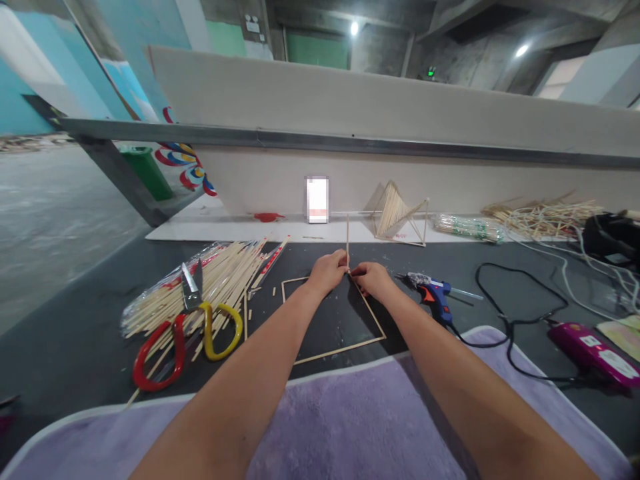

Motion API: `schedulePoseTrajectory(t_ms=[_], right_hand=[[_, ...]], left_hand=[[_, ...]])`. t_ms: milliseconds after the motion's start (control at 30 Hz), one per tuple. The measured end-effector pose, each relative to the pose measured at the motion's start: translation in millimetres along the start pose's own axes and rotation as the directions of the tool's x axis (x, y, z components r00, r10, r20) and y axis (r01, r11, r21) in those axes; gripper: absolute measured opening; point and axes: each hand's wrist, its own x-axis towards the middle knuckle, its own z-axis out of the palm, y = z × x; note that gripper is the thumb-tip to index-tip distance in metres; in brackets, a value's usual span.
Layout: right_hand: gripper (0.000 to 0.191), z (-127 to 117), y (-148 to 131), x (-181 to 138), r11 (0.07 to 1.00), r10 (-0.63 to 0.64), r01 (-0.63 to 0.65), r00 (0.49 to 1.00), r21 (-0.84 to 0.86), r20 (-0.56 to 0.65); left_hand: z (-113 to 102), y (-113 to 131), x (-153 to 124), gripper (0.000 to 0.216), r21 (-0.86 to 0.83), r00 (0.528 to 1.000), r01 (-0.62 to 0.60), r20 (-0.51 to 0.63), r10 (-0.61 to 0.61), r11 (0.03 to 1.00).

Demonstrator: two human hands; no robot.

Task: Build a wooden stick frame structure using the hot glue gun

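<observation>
- One upright stick (347, 233) stands on the far right corner of the flat square frame (340, 350).
- Together at that corner, left hand (327, 270) and right hand (373, 278) pinch its base, likely to steady the joint.
- Just right of the frame: glue gun (435, 297), within reach.
- Left of the frame: scissors (190, 327) and stick bundle (220, 270).

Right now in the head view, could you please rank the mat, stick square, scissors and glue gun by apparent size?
1. Mat, though nearest the camera.
2. Scissors and stick square look alike; no ranking.
3. Glue gun, smallest.
</observation>
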Motion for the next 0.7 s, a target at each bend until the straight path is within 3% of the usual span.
schedulePoseTrajectory(t_ms=[467,700], right_hand=[[0.016,-0.2,-1.3,-0.5,1.000,-0.008,0.008,1.000,-0.020,-0.003],[0.015,-0.9,0.1,-0.1,1.000,-0.013,0.013,1.000,-0.004,0.001]], left_hand=[[-3.8,6.6,-2.1,0.013,0.014,0.998,0.059,0.035,-0.060,0.998],[-3.3,5.8,-3.3,0.010,0.039,1.000,-0.011,0.024,0.010,0.999]])
